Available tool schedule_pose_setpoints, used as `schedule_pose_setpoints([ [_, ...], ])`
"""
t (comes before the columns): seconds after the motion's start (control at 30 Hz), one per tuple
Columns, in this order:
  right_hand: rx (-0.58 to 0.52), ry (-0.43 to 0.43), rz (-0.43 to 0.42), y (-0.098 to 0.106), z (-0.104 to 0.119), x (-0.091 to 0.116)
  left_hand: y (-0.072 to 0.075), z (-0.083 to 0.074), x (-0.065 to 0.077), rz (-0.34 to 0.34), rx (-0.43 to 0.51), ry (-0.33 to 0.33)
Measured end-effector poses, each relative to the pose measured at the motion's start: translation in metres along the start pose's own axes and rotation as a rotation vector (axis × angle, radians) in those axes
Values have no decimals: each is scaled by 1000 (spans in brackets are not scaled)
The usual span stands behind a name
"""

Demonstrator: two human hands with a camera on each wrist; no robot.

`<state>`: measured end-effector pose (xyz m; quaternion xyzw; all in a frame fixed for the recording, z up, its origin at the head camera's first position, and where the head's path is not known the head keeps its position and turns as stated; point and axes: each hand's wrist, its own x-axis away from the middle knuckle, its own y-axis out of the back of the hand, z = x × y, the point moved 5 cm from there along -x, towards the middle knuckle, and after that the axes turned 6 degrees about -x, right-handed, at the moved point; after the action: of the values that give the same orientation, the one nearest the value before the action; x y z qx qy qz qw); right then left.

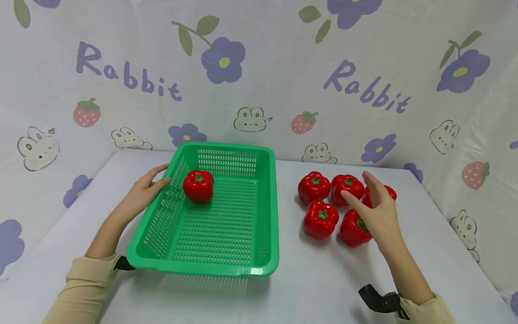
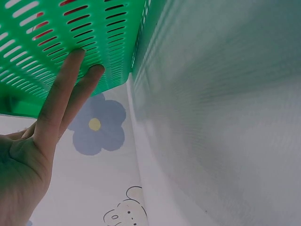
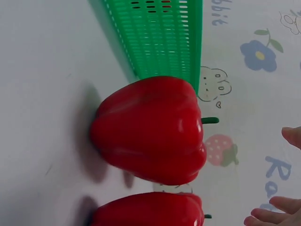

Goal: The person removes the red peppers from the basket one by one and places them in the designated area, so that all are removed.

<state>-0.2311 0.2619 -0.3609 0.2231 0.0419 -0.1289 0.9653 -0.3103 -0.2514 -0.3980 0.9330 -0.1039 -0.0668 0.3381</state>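
A green slotted plastic basket (image 1: 220, 225) stands on the left half of the table, with one red bell pepper (image 1: 198, 186) inside near its left wall. My left hand (image 1: 143, 191) touches the basket's left rim; in the left wrist view two straight fingers (image 2: 61, 101) rest against the slotted outer wall. To the right of the basket, several red bell peppers (image 1: 321, 219) sit close together, stems up. Above the rightmost ones hovers my right hand (image 1: 378, 211), thumb and fingers spread apart and holding nothing. It partly hides two peppers. The right wrist view shows one bell pepper (image 3: 150, 129) close up.
A white cloth covers the table (image 1: 315, 279). Behind it hangs a patterned curtain (image 1: 267, 63) with rabbits, flowers and strawberries. Black wrist straps (image 1: 380, 300) show by the beige sleeves (image 1: 87, 279).
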Motion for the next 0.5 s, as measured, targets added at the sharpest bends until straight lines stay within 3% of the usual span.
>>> schedule_pose_setpoints([
  [0.23, 3, 58, 46, -15, 17, -14, 0, -1, 0, 7, 7, 1],
  [0.5, 160, 159, 100, -44, 47, -25, -2, 1, -1, 18, 20, -2],
])
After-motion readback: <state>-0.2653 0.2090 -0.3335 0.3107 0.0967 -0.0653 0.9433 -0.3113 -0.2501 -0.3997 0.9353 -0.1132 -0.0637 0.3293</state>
